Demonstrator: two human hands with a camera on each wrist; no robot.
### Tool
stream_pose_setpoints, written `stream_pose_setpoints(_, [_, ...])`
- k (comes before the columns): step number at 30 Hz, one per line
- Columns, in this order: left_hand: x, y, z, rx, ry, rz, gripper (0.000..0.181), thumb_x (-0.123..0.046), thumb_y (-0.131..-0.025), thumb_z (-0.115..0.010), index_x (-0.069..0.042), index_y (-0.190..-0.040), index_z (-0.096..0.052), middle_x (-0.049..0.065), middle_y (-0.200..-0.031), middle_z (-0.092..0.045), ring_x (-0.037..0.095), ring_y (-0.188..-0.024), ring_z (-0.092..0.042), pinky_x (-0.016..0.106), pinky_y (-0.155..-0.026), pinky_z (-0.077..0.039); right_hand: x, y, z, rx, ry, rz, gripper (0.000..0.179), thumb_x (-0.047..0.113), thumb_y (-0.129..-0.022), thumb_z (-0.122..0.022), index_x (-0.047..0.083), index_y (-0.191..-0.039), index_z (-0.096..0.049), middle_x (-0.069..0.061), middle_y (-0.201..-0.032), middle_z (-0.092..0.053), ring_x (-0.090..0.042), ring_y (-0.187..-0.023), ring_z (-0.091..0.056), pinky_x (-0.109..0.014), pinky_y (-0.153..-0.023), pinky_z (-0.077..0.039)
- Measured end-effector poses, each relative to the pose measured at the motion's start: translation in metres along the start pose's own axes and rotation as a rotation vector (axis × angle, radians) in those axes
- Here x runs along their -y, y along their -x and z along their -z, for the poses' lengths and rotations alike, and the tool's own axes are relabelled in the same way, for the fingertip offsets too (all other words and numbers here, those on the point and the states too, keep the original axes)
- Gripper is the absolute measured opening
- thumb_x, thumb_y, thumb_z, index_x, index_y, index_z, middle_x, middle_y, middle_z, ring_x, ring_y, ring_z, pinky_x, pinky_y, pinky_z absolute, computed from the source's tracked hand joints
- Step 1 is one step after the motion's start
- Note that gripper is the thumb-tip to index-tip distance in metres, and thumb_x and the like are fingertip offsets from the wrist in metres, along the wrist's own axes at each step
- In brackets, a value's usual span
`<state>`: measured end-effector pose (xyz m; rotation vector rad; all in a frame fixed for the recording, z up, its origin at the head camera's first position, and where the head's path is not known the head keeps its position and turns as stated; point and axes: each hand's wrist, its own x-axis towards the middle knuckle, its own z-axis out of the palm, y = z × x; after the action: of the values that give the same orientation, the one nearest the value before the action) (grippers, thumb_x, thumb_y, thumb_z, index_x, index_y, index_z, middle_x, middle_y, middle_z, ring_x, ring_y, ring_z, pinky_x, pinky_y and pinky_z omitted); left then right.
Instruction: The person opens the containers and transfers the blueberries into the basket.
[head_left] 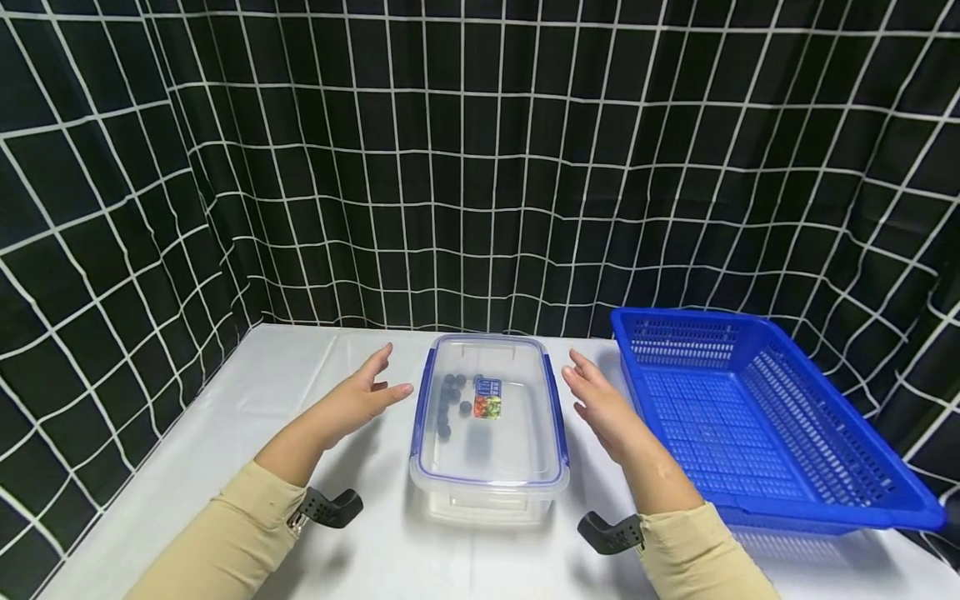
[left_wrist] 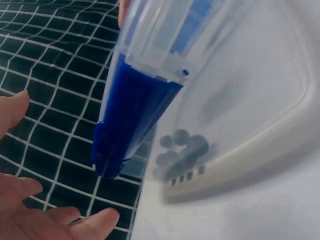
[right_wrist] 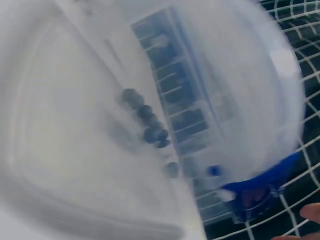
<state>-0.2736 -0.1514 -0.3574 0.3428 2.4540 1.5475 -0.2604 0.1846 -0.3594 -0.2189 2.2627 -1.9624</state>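
Observation:
A clear plastic food container [head_left: 487,500] stands on the table, its lid [head_left: 517,450] on top and long blue clips along the left and right sides. Several small dark balls [head_left: 445,408] show inside, mostly gathered to the left. My left hand [head_left: 348,412] is held to the left of the container, fingers spread and apart from it. To the right, my right hand [head_left: 609,421] faces it with fingers extended, holding nothing. The left wrist view shows a blue clip [left_wrist: 132,110] beside the left fingers; in the right wrist view only fingertips [right_wrist: 312,212] appear at the corner.
A large blue plastic basket [head_left: 720,417] with slotted walls stands right of the container, close to my right forearm. A white cloth [head_left: 247,400] covers the table. Black curtains [head_left: 465,167] with a white grid surround its back and sides. A colourful label [head_left: 487,407] marks the lid.

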Motion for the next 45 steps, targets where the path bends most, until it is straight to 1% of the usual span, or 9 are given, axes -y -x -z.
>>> stream_pose_setpoints(6, [0.010,-0.003,-0.012,0.001,0.207,0.033,0.083,-0.031,-0.086,-0.063,-0.018,-0.147,-0.008,0.018,-0.150,-0.009,0.037,-0.133,-0.023,0.047,-0.104,-0.037,-0.017,-0.001,-0.007,-0.048,-0.053,-0.043,0.063,0.031,-0.098,-0.037,0.009,-0.147,-0.004,-0.024,-0.149,0.004,-0.043,-0.135,-0.010,-0.052,-0.113,-0.013])
stream_pose_setpoints(11, [0.015,-0.005,-0.024,-0.004,0.255,0.043,0.079,-0.025,-0.087,-0.062,-0.013,-0.146,-0.011,0.021,-0.148,-0.014,0.037,-0.128,-0.034,0.045,-0.102,-0.040,-0.026,-0.002,-0.012,-0.046,-0.090,-0.051,0.062,0.024,-0.098,-0.039,0.002,-0.145,-0.006,-0.027,-0.146,-0.009,-0.041,-0.131,-0.021,-0.051,-0.112,-0.020])
stream_pose_setpoints(14, [0.018,-0.008,-0.030,-0.002,0.266,0.034,0.077,-0.023,-0.087,-0.063,-0.008,-0.145,-0.015,0.024,-0.146,-0.020,0.037,-0.123,-0.041,0.043,-0.099,-0.044,-0.030,-0.003,-0.015,-0.044,-0.077,-0.040,0.060,0.020,-0.097,-0.041,-0.002,-0.144,-0.010,-0.027,-0.142,-0.021,-0.037,-0.127,-0.029,-0.051,-0.109,-0.026])
stream_pose_setpoints(17, [0.022,-0.011,-0.035,-0.017,0.249,0.026,0.070,-0.022,-0.086,-0.063,-0.005,-0.143,-0.024,0.024,-0.138,-0.035,0.034,-0.113,-0.052,0.040,-0.091,-0.050,-0.033,-0.004,-0.017,-0.072,-0.026,-0.030,0.058,0.018,-0.096,-0.045,-0.003,-0.142,-0.018,-0.026,-0.136,-0.032,-0.033,-0.119,-0.039,-0.048,-0.103,-0.035])
stream_pose_setpoints(22, [0.031,-0.014,-0.044,-0.082,0.194,0.048,0.054,-0.025,-0.086,-0.063,-0.006,-0.133,-0.042,0.015,-0.107,-0.058,0.022,-0.086,-0.062,0.033,-0.072,-0.057,-0.037,-0.007,-0.019,-0.122,0.025,-0.026,0.053,0.016,-0.094,-0.049,-0.003,-0.139,-0.029,-0.020,-0.119,-0.045,-0.016,-0.094,-0.051,-0.028,-0.082,-0.048])
stream_pose_setpoints(25, [0.033,-0.013,-0.047,-0.119,0.192,0.060,0.050,-0.027,-0.086,-0.063,-0.007,-0.129,-0.047,0.012,-0.095,-0.060,0.018,-0.079,-0.061,0.033,-0.067,-0.057,-0.038,-0.007,-0.020,-0.117,0.028,-0.018,0.051,0.016,-0.094,-0.049,-0.003,-0.138,-0.031,-0.020,-0.115,-0.049,-0.010,-0.086,-0.053,-0.023,-0.074,-0.049])
stream_pose_setpoints(31, [0.031,-0.013,-0.048,-0.157,0.198,0.052,0.046,-0.028,-0.087,-0.062,-0.006,-0.125,-0.051,0.011,-0.087,-0.056,0.018,-0.077,-0.061,0.034,-0.069,-0.058,-0.039,-0.007,-0.019,-0.092,0.021,0.012,0.050,0.015,-0.095,-0.048,-0.004,-0.138,-0.030,-0.024,-0.121,-0.049,-0.009,-0.088,-0.054,-0.021,-0.076,-0.050])
stream_pose_setpoints(41, [0.030,-0.014,-0.051,-0.160,0.227,0.054,0.038,-0.026,-0.090,-0.056,-0.006,-0.122,-0.054,0.010,-0.093,-0.061,0.016,-0.075,-0.062,0.033,-0.065,-0.058,-0.036,-0.005,-0.018,-0.107,-0.004,0.020,0.048,0.012,-0.097,-0.043,-0.006,-0.139,-0.028,-0.022,-0.118,-0.050,-0.002,-0.078,-0.053,-0.016,-0.065,-0.049])
stream_pose_setpoints(45, [0.031,-0.013,-0.051,-0.158,0.222,0.056,0.039,-0.026,-0.091,-0.055,-0.006,-0.124,-0.054,0.010,-0.096,-0.064,0.016,-0.076,-0.062,0.032,-0.065,-0.057,-0.036,-0.003,-0.021,-0.119,-0.019,0.005,0.046,0.012,-0.098,-0.040,-0.004,-0.139,-0.028,-0.022,-0.123,-0.048,-0.001,-0.080,-0.053,-0.016,-0.068,-0.049])
